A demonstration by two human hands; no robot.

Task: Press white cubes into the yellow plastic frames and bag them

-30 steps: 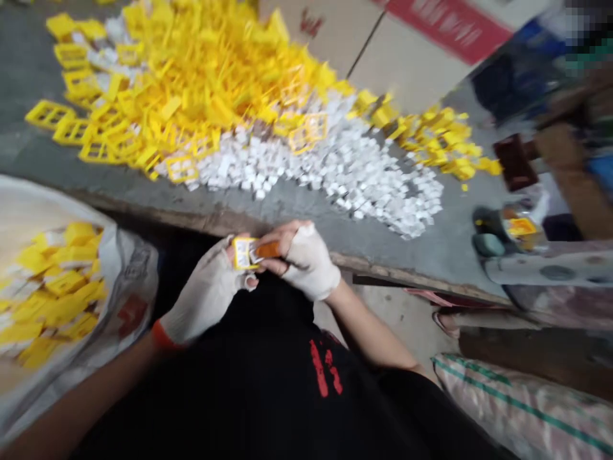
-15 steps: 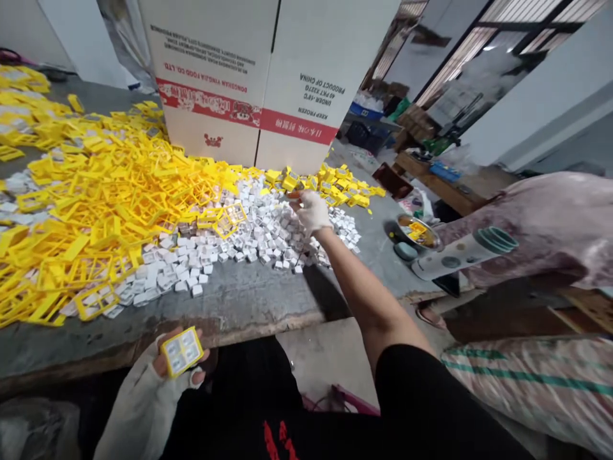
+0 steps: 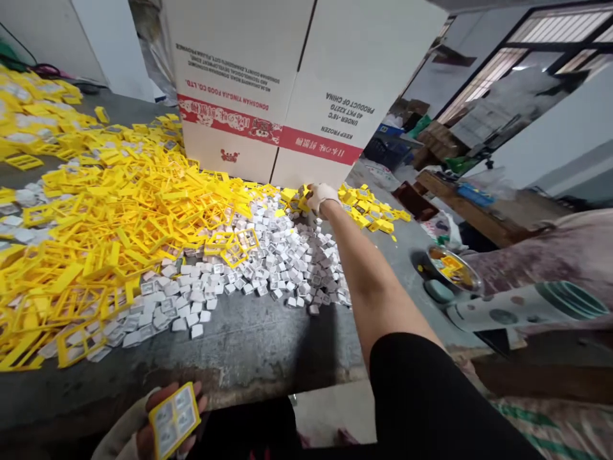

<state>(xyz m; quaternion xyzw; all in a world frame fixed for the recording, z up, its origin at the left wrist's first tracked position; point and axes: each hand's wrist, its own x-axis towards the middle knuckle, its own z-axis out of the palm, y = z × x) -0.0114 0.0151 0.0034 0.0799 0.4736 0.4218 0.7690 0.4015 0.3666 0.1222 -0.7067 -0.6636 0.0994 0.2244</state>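
Left hand pinches a filled yellow frame by its edges (the right hand, stretched far across, hides its grip); unwatched, the frame could slip.

this looks like a small workshop for assembly by hand, not a home. a long grey bench carries a very big heap of identical yellow plastic frames and, touching it, a heap of small white square pieces, all loose. a large shipping carton with printed trade text and a red band stands on the bench. a metal bowl with more yellow parts sits near the bench edge. behind are a rough wooden table with crates, bare pale walls and barred windows. the sleeve of another person shows at the right.
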